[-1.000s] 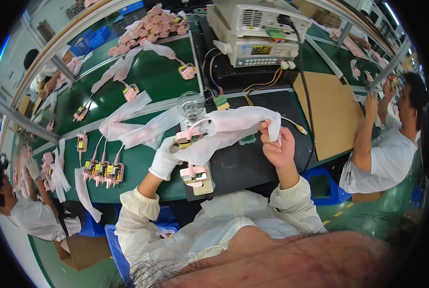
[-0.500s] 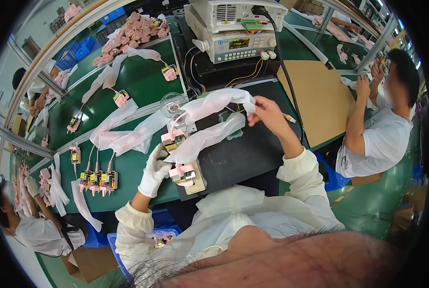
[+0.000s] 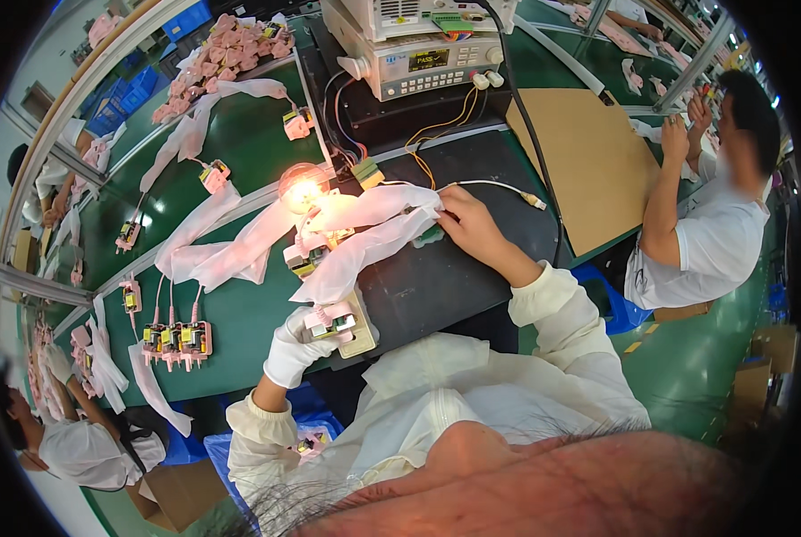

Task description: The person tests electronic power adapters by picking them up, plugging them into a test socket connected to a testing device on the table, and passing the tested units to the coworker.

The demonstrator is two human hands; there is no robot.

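My gloved left hand [image 3: 295, 351] grips a pink open charger [image 3: 333, 322] with its circuit board exposed, seated on a cream test block [image 3: 357, 333]. My bare right hand [image 3: 472, 222] pinches the far end of a white plastic sleeve [image 3: 346, 255], which runs back toward that charger with a pink cable showing through. A second sleeve [image 3: 387, 204] lies just behind and meets the first near my fingertips. Behind the held charger sits another pink charger [image 3: 304, 259]. Beside it a glass bulb [image 3: 304, 188] glows brightly.
Test instruments [image 3: 432, 67] with a lit screen stand at the back. A white cable with a plug [image 3: 533, 200] lies on the black mat [image 3: 427, 300]. Several chargers [image 3: 178, 342] line the left bench, with a pink pile [image 3: 226, 58] behind. A co-worker [image 3: 700, 242] sits at right beside cardboard [image 3: 584, 170].
The bulb has lit up. My left hand has moved down onto the nearer charger. My right hand has come lower and left with the sleeve end, and the plugged white cable shows more.
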